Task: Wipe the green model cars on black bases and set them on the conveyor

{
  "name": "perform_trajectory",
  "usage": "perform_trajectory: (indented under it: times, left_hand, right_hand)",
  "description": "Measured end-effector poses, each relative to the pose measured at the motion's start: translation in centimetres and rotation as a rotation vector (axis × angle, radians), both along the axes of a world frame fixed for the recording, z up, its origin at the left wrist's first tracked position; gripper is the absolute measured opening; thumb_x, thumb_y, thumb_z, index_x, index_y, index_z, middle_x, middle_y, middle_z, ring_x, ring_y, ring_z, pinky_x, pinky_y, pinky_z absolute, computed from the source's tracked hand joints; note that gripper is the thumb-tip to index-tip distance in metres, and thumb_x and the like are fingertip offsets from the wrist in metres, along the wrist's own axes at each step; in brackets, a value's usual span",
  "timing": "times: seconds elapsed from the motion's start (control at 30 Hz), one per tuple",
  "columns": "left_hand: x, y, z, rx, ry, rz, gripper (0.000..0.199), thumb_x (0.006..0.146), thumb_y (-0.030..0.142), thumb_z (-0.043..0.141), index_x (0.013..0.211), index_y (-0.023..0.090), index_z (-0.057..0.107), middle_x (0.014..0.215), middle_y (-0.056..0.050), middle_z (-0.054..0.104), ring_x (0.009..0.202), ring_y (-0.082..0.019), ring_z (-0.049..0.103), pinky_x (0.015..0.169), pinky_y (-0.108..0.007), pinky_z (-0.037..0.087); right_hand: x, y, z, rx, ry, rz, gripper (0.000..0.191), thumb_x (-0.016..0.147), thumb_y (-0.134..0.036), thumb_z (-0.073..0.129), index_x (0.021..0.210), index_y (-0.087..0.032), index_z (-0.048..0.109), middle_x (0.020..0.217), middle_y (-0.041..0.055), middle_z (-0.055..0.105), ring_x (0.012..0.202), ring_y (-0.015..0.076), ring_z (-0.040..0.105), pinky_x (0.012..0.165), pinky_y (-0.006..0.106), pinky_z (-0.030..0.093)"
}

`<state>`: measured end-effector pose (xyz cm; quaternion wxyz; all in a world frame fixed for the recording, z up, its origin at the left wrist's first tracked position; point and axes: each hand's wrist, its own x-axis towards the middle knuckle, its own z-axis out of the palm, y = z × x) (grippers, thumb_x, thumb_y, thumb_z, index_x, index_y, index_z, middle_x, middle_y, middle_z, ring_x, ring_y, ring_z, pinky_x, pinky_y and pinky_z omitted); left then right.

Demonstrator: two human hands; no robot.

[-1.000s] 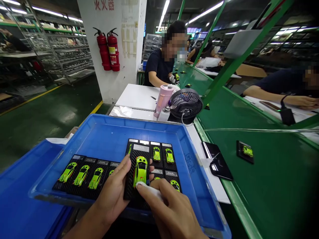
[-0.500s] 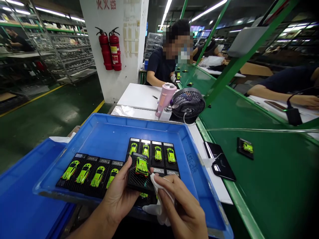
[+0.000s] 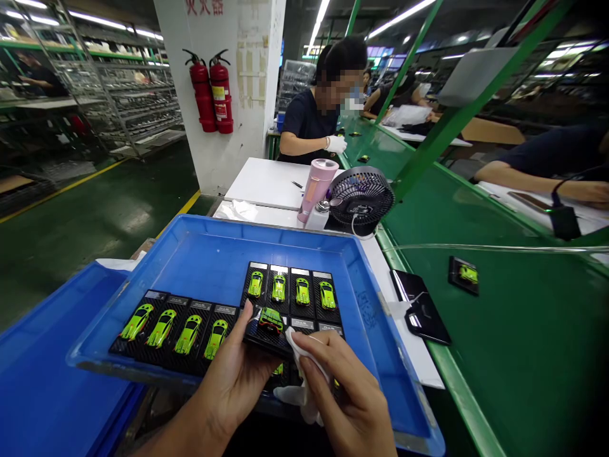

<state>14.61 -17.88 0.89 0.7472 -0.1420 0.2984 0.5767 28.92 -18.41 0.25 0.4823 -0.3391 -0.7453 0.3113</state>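
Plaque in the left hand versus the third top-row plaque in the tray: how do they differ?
The held plaque is tilted up in the left hand; the top-row plaque lies flat in the blue tray. A white cloth in the right hand touches the held one, not the other. Both are black with a lime-green model car.

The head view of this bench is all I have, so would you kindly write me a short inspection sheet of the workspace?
Surface: blue plastic tray on a white bench, beside a green conveyor belt.
Job's things: black carbon-pattern cards bearing lime-green model cars, in rows in the tray.
Clutter: pink bottle, desk fan, black flat cases.
Hands: left hand holds one card, tilted; right hand presses a white cloth to it.
Cables: white cord at the fan; black adapter, far right.
Surroundings: co-worker's gloved hand; red fire extinguishers on a pillar.
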Motion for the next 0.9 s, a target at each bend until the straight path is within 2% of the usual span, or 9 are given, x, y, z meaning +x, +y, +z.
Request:
perform_trajectory:
  times: [0.1,0.23,0.4,0.47,0.57,0.63,0.7,0.83,0.9]
  left_hand:
    - [0.1,-0.1,0.1,0.028,0.067,0.006,0.030,0.092,0.029,0.050,0.113,0.009,0.059,0.103,-0.013,0.071,0.077,-0.019,0.070,0.069,-0.031,0.059]
    - [0.2,-0.3,-0.3,0.040,0.143,0.063,0.031,0.090,0.025,0.055,0.120,0.018,0.055,0.113,-0.008,0.068,0.085,-0.016,0.068,0.073,-0.028,0.058]
    - [0.0,-0.5,-0.8,0.059,0.210,0.071,0.040,0.086,0.024,0.060,0.125,0.023,0.051,0.116,-0.007,0.065,0.091,-0.019,0.068,0.075,-0.030,0.059]
    - [-0.1,-0.5,-0.9,0.076,0.247,0.063,0.040,0.085,0.026,0.061,0.124,0.021,0.050,0.114,-0.008,0.066,0.090,-0.020,0.068,0.074,-0.031,0.059]
    - [-0.2,-0.4,-0.9,0.115,0.325,0.055,0.039,0.085,0.029,0.062,0.121,0.020,0.051,0.108,-0.007,0.067,0.086,-0.020,0.069,0.074,-0.032,0.059]
    - [-0.2,-0.4,-0.8,0.137,0.369,0.057,0.038,0.084,0.031,0.063,0.119,0.020,0.052,0.106,-0.006,0.068,0.084,-0.020,0.069,0.074,-0.032,0.059]
    - [-0.1,-0.5,-0.6,0.152,0.395,0.063,0.040,0.083,0.031,0.064,0.120,0.022,0.051,0.104,-0.005,0.068,0.083,-0.019,0.070,0.076,-0.031,0.058]
    - [0.2,-0.8,0.0,0.191,0.472,0.077,0.054,0.081,0.031,0.066,0.129,0.030,0.043,0.108,-0.002,0.067,0.087,-0.018,0.070,0.080,-0.030,0.056]
    - [0.4,-1.0,0.2,0.223,0.517,0.083,0.061,0.081,0.031,0.066,0.134,0.035,0.037,0.115,-0.003,0.065,0.093,-0.019,0.068,0.081,-0.030,0.055]
  right_hand:
    - [0.5,0.1,0.3,0.031,-0.027,-0.020,0.041,0.089,-0.001,0.049,0.123,-0.023,0.058,0.093,0.0050,0.058,0.080,0.0141,0.058,0.065,0.026,0.050]
    - [0.8,0.1,0.8,0.087,-0.089,0.028,0.046,0.088,0.001,0.047,0.128,-0.021,0.053,0.097,0.0069,0.056,0.084,0.0143,0.057,0.068,0.025,0.050]
    - [1.1,0.2,0.9,0.076,-0.323,0.091,0.048,0.089,0.000,0.039,0.128,-0.024,0.053,0.100,0.0091,0.053,0.086,0.0170,0.058,0.069,0.029,0.052]
    - [1.6,0.4,0.8,0.088,-0.362,0.080,0.046,0.089,-0.002,0.039,0.128,-0.023,0.053,0.099,0.0094,0.054,0.083,0.0175,0.058,0.067,0.029,0.052]
    - [2.4,0.5,0.8,0.068,-0.274,-0.022,0.035,0.090,-0.007,0.045,0.120,-0.022,0.055,0.093,0.0066,0.058,0.078,0.0153,0.059,0.065,0.024,0.051]
    - [2.9,0.4,0.7,0.002,-0.154,-0.118,0.023,0.090,-0.012,0.050,0.107,-0.023,0.060,0.089,0.0036,0.061,0.077,0.0139,0.060,0.065,0.020,0.050]
    - [3.0,0.2,0.4,-0.124,-0.027,-0.151,0.012,0.089,-0.018,0.053,0.092,-0.023,0.063,0.086,0.0020,0.062,0.077,0.0139,0.061,0.065,0.019,0.050]
    - [1.9,-0.5,-1.1,-0.568,0.184,-0.025,0.017,0.091,-0.030,0.054,0.086,-0.020,0.066,0.073,0.0029,0.064,0.059,0.0148,0.062,0.050,0.021,0.050]
    - [0.7,-0.9,-2.0,-0.611,0.252,-0.005,0.021,0.091,-0.036,0.055,0.091,-0.019,0.068,0.067,0.0049,0.066,0.054,0.0173,0.062,0.044,0.024,0.050]
